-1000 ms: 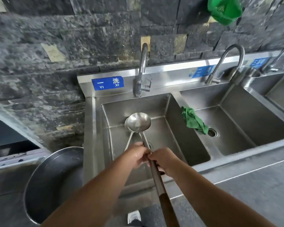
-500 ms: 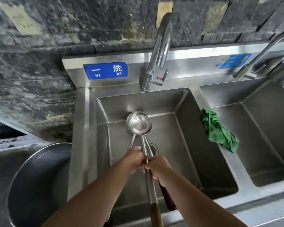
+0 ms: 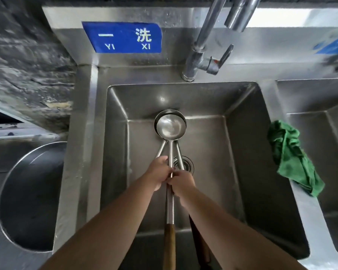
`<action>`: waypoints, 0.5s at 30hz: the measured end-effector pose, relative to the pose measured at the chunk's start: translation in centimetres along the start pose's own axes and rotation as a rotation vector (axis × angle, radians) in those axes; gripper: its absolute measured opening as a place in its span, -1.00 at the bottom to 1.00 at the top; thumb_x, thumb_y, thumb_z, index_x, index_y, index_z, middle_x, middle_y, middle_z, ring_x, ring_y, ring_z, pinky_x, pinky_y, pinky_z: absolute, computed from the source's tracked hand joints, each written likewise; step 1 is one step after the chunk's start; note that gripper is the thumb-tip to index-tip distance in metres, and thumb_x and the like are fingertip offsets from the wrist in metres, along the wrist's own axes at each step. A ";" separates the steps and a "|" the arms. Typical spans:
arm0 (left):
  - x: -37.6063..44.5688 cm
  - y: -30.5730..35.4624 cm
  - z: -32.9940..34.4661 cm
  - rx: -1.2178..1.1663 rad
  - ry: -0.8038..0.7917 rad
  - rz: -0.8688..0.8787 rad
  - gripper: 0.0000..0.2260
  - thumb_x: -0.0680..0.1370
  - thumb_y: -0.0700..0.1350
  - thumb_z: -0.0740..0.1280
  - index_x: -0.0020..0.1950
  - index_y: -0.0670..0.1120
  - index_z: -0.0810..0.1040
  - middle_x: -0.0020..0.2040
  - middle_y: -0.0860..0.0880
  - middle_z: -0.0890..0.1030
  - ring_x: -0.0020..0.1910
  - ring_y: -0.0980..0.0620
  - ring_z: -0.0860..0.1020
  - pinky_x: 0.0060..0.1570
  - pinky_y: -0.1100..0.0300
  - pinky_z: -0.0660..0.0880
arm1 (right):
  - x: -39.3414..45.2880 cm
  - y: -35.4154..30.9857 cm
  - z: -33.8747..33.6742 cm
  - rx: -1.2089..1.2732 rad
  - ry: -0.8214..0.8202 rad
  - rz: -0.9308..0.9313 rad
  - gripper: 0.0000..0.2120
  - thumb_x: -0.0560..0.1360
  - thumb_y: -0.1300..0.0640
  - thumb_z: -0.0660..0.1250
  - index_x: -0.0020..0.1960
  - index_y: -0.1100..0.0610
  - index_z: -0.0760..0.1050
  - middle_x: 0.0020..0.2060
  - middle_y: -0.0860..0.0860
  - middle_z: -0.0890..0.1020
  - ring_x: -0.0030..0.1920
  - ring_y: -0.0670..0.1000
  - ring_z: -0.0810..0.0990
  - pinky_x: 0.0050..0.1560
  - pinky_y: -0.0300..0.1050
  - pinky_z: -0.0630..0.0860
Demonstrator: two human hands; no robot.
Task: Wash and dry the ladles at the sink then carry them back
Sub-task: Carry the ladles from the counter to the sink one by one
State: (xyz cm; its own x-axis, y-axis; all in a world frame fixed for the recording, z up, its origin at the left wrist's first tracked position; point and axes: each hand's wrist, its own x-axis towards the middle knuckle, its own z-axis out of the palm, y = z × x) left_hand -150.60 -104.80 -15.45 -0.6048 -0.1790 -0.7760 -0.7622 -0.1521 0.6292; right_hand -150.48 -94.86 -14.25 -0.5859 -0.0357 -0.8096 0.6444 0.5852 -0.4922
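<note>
Three steel ladles (image 3: 170,127) with nested bowls hang over the left sink basin (image 3: 213,152), bowls toward the back wall. Their long shafts fan out toward me and end in brown wooden handles (image 3: 169,246). My left hand (image 3: 158,173) and my right hand (image 3: 182,182) are both closed around the bundle of shafts, side by side, above the drain (image 3: 185,165). The faucet (image 3: 205,43) stands behind the basin; no water is running from it.
A crumpled green cloth (image 3: 293,158) lies on the divider between the left basin and the middle basin (image 3: 320,137). A large round steel pot (image 3: 30,197) sits to the left of the sink. A blue label (image 3: 122,37) is on the backsplash.
I have stepped closer and leaned over the left basin, so the sink fills the view. The ladles have come lower into the basin, both hands still gripping the shafts.
</note>
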 end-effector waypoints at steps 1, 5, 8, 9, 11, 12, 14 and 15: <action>0.4 -0.2 0.1 0.008 0.015 0.001 -0.78 0.45 -0.44 0.24 -0.05 -0.16 0.51 -0.13 -0.21 0.56 -0.25 -0.06 0.54 -0.40 0.22 0.42 | 0.5 0.0 0.2 -0.023 -0.003 -0.001 -0.83 0.49 0.27 0.29 -0.01 0.13 0.63 -0.26 0.04 0.62 -0.34 -0.02 0.56 -0.43 -0.23 0.39; 1.6 -0.8 0.1 0.006 0.086 -0.018 -0.70 0.45 -0.42 0.28 -0.10 0.01 0.45 0.04 -0.27 0.60 -0.02 -0.15 0.61 -0.03 -0.02 0.55 | 1.8 -0.1 1.2 -0.118 -0.011 0.005 -0.76 0.52 0.24 0.21 0.11 0.09 0.58 -0.18 0.05 0.62 -0.35 -0.03 0.54 -0.46 -0.22 0.37; 2.0 -1.1 0.1 0.014 0.086 -0.023 -0.72 0.43 -0.39 0.29 -0.03 -0.03 0.53 0.07 -0.28 0.62 0.05 -0.22 0.62 0.04 -0.07 0.56 | 1.9 -0.2 1.6 -0.162 -0.028 0.007 -0.67 0.50 0.23 0.21 0.24 0.09 0.50 -0.14 0.05 0.60 -0.32 -0.03 0.53 -0.45 -0.22 0.35; 2.0 -1.1 0.1 0.023 0.090 -0.029 -0.74 0.42 -0.40 0.29 -0.11 -0.04 0.54 0.01 -0.26 0.64 0.01 -0.21 0.63 -0.01 -0.05 0.57 | 1.8 -0.3 1.7 -0.175 -0.042 0.009 -0.64 0.50 0.23 0.20 0.28 0.09 0.47 -0.12 0.05 0.60 -0.33 -0.03 0.53 -0.46 -0.24 0.33; 2.0 -1.4 0.2 0.073 0.095 -0.030 -0.82 0.37 -0.35 0.29 -0.17 -0.09 0.57 -0.13 -0.20 0.65 -0.11 -0.17 0.64 -0.17 0.02 0.56 | 1.6 -0.2 1.8 -0.199 -0.053 0.009 -0.58 0.50 0.21 0.21 0.36 0.08 0.41 -0.07 0.06 0.61 -0.32 -0.05 0.54 -0.49 -0.26 0.32; 1.9 -1.4 0.2 0.116 0.096 -0.026 -0.86 0.34 -0.29 0.29 -0.19 -0.12 0.58 -0.19 -0.17 0.64 -0.17 -0.16 0.63 -0.22 0.03 0.54 | 1.6 -0.1 1.9 -0.200 -0.056 0.010 -0.55 0.50 0.21 0.21 0.38 0.06 0.38 -0.05 0.07 0.62 -0.33 -0.05 0.53 -0.50 -0.25 0.32; 2.1 -2.1 0.1 0.191 0.108 -0.016 -0.91 0.28 -0.15 0.29 -0.27 -0.09 0.56 -0.28 -0.12 0.63 -0.22 -0.14 0.61 -0.21 -0.02 0.54 | 1.3 0.1 1.7 -0.193 -0.063 0.003 -0.52 0.49 0.22 0.22 0.40 0.04 0.35 -0.02 0.09 0.62 -0.33 -0.03 0.53 -0.50 -0.23 0.35; 1.7 -1.9 0.2 0.233 0.118 -0.023 -0.92 0.27 -0.11 0.29 -0.29 -0.08 0.54 -0.29 -0.09 0.62 -0.21 -0.13 0.60 -0.21 -0.01 0.53 | 1.0 0.1 1.4 -0.194 -0.067 -0.013 -0.53 0.49 0.23 0.22 0.39 0.04 0.35 -0.02 0.08 0.62 -0.31 -0.03 0.54 -0.49 -0.21 0.38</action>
State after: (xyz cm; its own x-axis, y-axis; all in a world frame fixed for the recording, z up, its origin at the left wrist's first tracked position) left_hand -150.27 -104.64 -17.96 -0.5660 -0.2918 -0.7710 -0.8164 0.0684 0.5734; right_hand -150.27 -96.01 -15.55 -0.5550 -0.0943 -0.8265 0.5269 0.7290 -0.4370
